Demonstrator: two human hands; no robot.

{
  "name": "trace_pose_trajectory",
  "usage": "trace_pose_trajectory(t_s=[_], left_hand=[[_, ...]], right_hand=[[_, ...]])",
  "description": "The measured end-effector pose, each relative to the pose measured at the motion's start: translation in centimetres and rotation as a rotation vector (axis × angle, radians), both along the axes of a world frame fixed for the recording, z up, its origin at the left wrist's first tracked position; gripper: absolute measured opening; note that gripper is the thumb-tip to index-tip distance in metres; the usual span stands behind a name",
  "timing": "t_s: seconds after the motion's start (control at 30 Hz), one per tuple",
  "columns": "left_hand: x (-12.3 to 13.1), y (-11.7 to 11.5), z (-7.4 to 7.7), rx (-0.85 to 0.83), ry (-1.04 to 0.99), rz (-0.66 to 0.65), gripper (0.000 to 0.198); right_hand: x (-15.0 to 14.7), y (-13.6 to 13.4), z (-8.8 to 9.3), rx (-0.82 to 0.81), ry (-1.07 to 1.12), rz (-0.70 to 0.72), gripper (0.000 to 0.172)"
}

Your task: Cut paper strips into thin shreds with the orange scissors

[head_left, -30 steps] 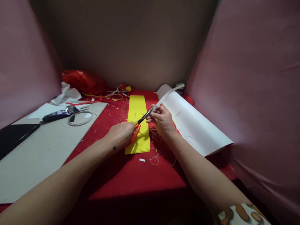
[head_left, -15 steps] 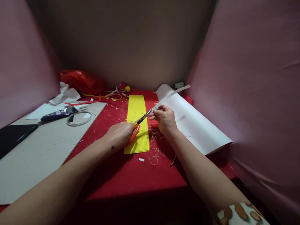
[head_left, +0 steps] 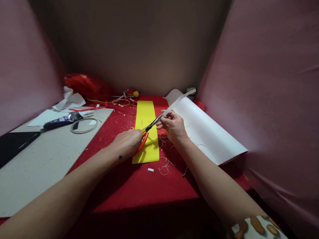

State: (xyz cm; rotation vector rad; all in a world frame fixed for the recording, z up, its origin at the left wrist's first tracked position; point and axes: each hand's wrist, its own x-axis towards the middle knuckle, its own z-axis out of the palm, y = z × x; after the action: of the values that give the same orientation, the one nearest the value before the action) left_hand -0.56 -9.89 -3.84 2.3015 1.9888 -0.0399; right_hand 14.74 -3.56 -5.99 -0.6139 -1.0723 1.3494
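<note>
My left hand (head_left: 130,141) is closed round the orange and yellow handles of a pair of scissors (head_left: 150,127). The dark blades point up and to the right, with their tips at the lower end of a narrow white paper strip (head_left: 178,100). Between thumb and fingers my right hand (head_left: 174,126) pinches that strip, which slants up to the right. Beneath the scissors lies a yellow corrugated sheet (head_left: 146,154). Part of a red corrugated sheet (head_left: 160,103) shows beside it, partly hidden by my right hand.
A curled white sheet (head_left: 206,129) lies at the right. On the left, a grey board (head_left: 50,166) bears a black flat object (head_left: 17,146), a dark tube (head_left: 62,120) and a ring (head_left: 84,126). A red plastic bag (head_left: 87,84) sits behind. Loose threads and scraps litter the red cloth (head_left: 139,186).
The white strip's far end has shifted left and slightly down. My right hand has moved a little left, while the left hand and scissors stay almost in place.
</note>
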Motion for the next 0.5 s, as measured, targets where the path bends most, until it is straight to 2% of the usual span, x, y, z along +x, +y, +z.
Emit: trace_pose_trajectory(t_s=[0.17, 0.5], left_hand=[[0.04, 0.04, 0.09, -0.01, 0.064, -0.047, 0.044], [0.23, -0.05, 0.41, -0.039, 0.092, -0.037, 0.042]], right_hand=[[0.02, -0.23, 0.2, -0.017, -0.007, -0.007, 0.021], [0.43, -0.1, 0.68, -0.051, 0.002, -0.077, 0.021]])
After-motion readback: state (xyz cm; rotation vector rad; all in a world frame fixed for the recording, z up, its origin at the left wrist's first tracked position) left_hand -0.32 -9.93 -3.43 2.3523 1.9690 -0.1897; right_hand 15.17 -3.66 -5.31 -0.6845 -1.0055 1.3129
